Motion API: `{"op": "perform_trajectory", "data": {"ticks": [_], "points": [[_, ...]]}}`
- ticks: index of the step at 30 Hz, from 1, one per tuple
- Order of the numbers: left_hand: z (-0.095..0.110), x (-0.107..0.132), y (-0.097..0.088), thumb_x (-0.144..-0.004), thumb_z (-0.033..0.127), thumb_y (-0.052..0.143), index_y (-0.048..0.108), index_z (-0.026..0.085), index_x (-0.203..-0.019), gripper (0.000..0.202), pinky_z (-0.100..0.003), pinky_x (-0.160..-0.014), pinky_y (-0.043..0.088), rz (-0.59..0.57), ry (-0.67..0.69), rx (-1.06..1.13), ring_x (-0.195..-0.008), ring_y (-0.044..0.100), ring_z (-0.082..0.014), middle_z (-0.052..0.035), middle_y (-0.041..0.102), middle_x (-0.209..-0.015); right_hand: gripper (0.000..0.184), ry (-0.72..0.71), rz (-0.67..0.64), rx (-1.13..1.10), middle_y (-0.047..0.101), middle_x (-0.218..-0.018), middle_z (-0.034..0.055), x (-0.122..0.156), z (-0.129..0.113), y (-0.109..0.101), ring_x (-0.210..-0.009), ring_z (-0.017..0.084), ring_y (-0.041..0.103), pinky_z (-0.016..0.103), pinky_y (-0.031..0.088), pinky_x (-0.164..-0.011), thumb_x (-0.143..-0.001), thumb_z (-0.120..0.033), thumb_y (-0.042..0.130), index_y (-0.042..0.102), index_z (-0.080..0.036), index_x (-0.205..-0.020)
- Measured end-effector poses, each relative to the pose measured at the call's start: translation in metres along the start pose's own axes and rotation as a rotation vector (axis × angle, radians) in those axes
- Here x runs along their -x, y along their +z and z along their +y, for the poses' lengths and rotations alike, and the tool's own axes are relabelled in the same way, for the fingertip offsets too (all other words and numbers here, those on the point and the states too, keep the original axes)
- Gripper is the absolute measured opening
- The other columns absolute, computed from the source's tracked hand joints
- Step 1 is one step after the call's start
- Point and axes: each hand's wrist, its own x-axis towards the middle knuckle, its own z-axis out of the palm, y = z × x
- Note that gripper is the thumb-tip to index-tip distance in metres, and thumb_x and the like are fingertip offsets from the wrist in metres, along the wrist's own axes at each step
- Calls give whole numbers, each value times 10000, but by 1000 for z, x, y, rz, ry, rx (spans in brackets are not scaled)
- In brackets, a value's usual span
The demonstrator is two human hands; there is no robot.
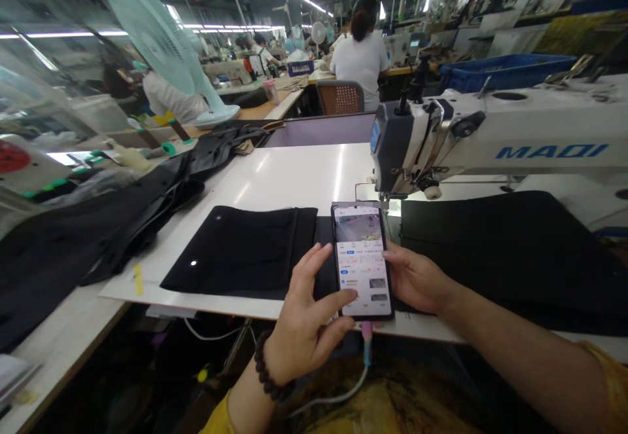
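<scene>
A smartphone (362, 260) with a lit screen lies at the front edge of the white sewing table (294, 179), a cable plugged into its bottom end. My right hand (417, 280) grips the phone's right side. My left hand (307, 319) has its fingers spread, with the thumb touching the lower part of the screen. A bead bracelet sits on my left wrist. Under and beside the phone lies a flat black fabric piece (240, 247). More black fabric (505, 251) spreads to the right, under the white MAQI sewing machine (490, 139).
A heap of dark garments (112, 218) covers the table's left side. A pale green fan (161, 44) stands at the back left. A person in a white top (360, 54) sits ahead on a chair, facing away. A blue bin (500, 71) is at the back right.
</scene>
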Motion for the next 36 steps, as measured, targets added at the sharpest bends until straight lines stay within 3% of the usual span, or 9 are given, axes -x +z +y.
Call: {"op": "perform_trajectory", "data": {"ticks": [6, 13, 24, 31, 36], "points": [[-4, 8, 0, -857, 318, 488, 635, 215, -992, 224, -555, -983, 292, 11, 5, -19, -1280, 230, -361, -82, 185, -1438, 287, 8, 14, 9, 680, -969, 21, 0, 0, -1, -894, 198, 609, 395, 386, -902, -717, -228, 546, 594, -205, -1000], [-6, 10, 1, -887, 364, 420, 584, 186, -1080, 310, -535, -1019, 243, -18, -45, -31, -1303, 175, -345, -104, 132, -1436, 290, 11, -13, -6, 686, -987, 23, 0, 2, -2, -915, 192, 612, 376, 414, -881, -735, -207, 544, 607, -213, -1018], [-3, -10, 5, -888, 421, 391, 495, 201, -1207, 400, -540, -1030, 209, -53, -82, -70, -1312, 148, -348, -114, 70, -1451, 281, -3, -44, -69, 685, -1019, 39, -1, 3, -2, -932, 170, 617, 336, 436, -868, -786, -181, 509, 610, -201, -1047], [0, -21, 7, -874, 472, 395, 470, 219, -1230, 442, -574, -1022, 186, -69, -41, -123, -1315, 117, -358, -114, 46, -1452, 346, 74, -34, -135, 682, -1026, 66, -3, 3, -3, -957, 182, 613, 350, 427, -896, -906, -279, 343, 634, -151, -1040], [3, -28, 5, -864, 461, 424, 469, 221, -1230, 440, -581, -1023, 170, -99, -31, -177, -1323, 84, -353, -125, 37, -1445, 370, 59, -78, -145, 676, -1041, 56, -3, 3, -3, -969, 190, 608, 379, 379, -958, -917, -315, 327, 623, -165, -1081]]}}
